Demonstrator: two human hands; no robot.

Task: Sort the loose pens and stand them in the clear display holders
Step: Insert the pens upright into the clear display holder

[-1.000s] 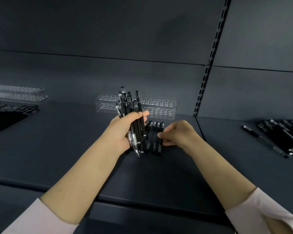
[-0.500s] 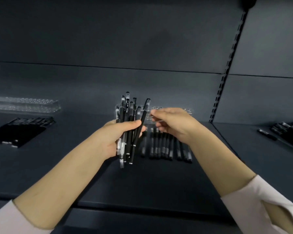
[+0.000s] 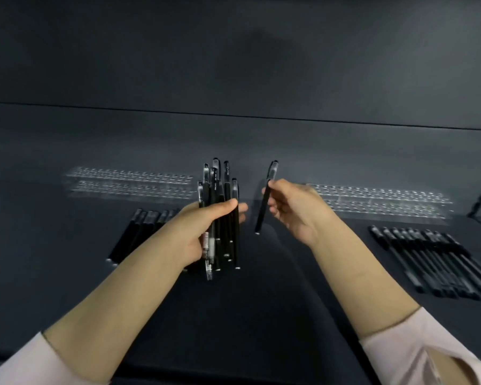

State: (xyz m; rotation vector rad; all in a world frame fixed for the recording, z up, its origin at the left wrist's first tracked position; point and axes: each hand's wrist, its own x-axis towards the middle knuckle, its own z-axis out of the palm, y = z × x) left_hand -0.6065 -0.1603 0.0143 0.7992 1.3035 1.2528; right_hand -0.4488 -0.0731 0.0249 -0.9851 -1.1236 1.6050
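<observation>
The right grip (image 3: 292, 209) pinches one near-upright pen (image 3: 262, 215); a holder (image 3: 381, 201) lies at 3 o'clock. The left grip (image 3: 203, 229) holds a bundle (image 3: 222, 190).

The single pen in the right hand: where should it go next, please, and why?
Probably into the right clear holder: the right hand pinches the single pen near it, its holes look unfilled, and the left hand grips the bundle.

The left hand (image 3: 195, 234) and its bundle (image 3: 224, 201) hide from us the right part of the left pen row (image 3: 135, 234). The right pen row (image 3: 433, 259) is smeared with blur and cut off at the right edge. We cannot read the print on the bundle, nor count the holes in the clear holders (image 3: 128, 182).
</observation>
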